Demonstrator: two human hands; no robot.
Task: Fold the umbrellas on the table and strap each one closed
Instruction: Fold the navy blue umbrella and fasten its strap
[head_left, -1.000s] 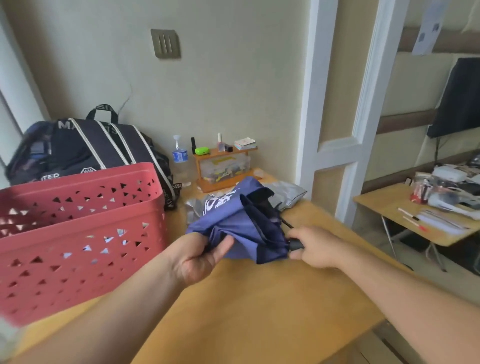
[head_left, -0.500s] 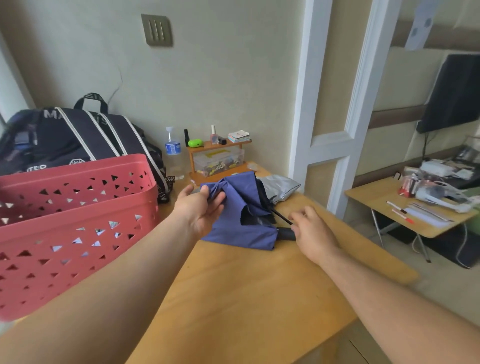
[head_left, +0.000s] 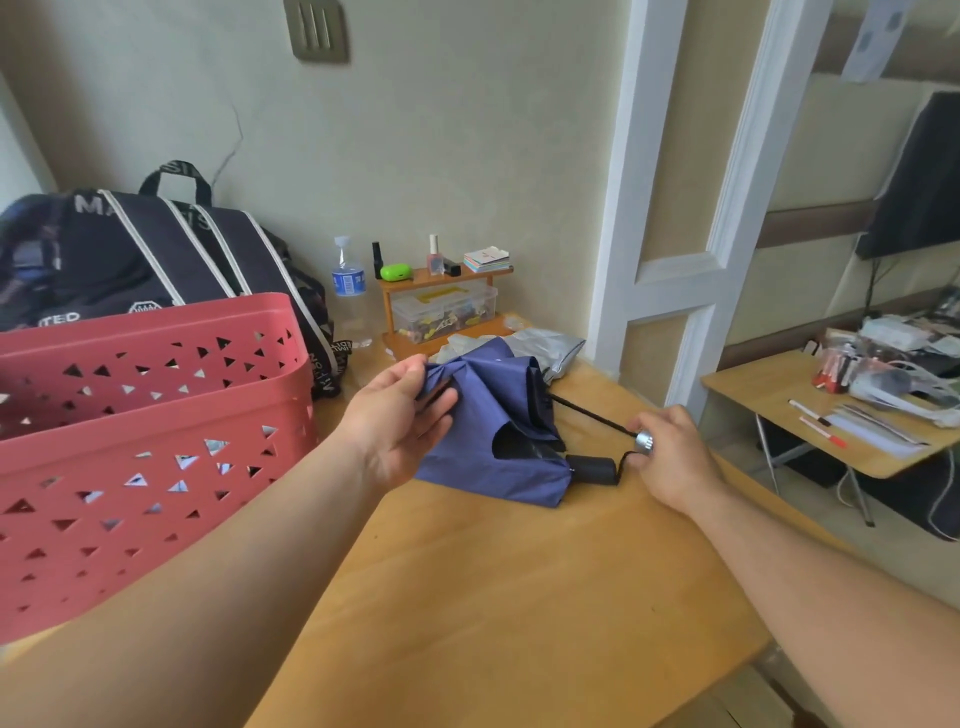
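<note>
Blue umbrella (head_left: 498, 441), near the table's (head_left: 493, 597) far edge, is now being gathered: left hand (head_left: 397, 421) pinching canopy, right hand (head_left: 670, 457) seemingly gripping the wrist cord, handle released.

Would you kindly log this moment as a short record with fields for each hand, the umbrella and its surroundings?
left hand: pinching the canopy's upper fabric
right hand: holding a silver-capped black piece at the table's right side
blue umbrella: collapsed, loosely bunched, unstrapped, on the table
grey umbrella: behind the blue one
red basket: on the left
</note>
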